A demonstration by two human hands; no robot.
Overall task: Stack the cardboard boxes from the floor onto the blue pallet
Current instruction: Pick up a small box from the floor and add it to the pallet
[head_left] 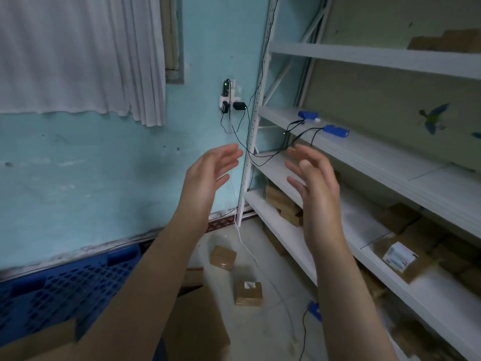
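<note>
— Where is the blue pallet (65, 287)?
— Lower left, flat on the floor against the foot of the wall. It's plastic, with an open grid top.
— And the boxes?
— Two small brown ones lie on the pale floor to its right, apart from each other. The far small box (223, 257) is taped and sits askew. The near small box (248, 293) has a white label on top.
— Anything bigger?
— A large plain box (197, 324) lies closest, just beside the pallet. A cardboard edge (39, 342) at bottom left overlaps the pallet's near side; I can't tell whether it rests on it
</note>
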